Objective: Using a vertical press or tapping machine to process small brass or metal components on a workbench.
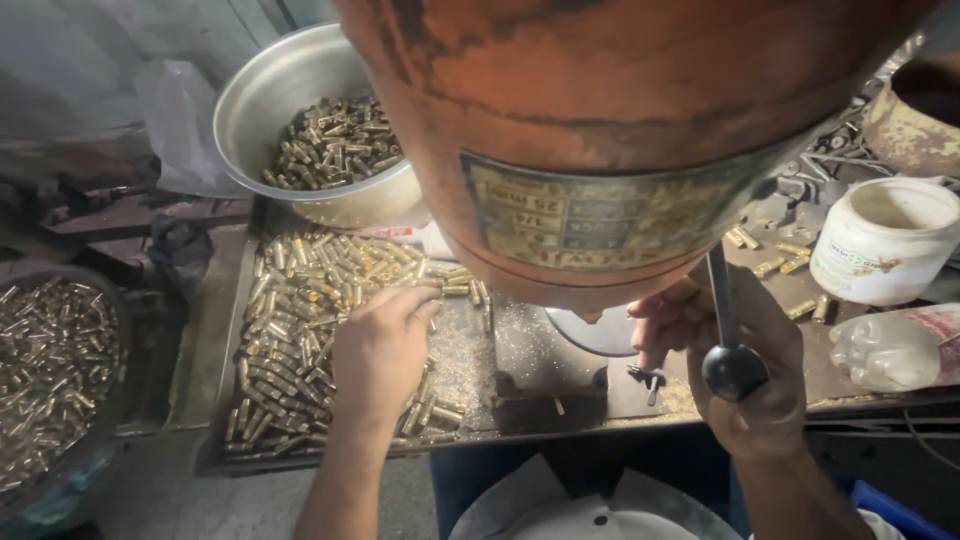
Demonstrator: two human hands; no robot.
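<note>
Your left hand (382,345) lies flat and open on the brass pieces (300,300) spread over the desk (540,380), fingertips touching them. Your right hand (745,375) sits behind the black lever knob (734,372); can't tell its grip. Pieces look short, shiny, cylindrical.

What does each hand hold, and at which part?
The left hand rests on the brass pieces in the tray; any grip is hidden. The right hand is under the machine, behind the lever; its hold cannot be told.
</note>
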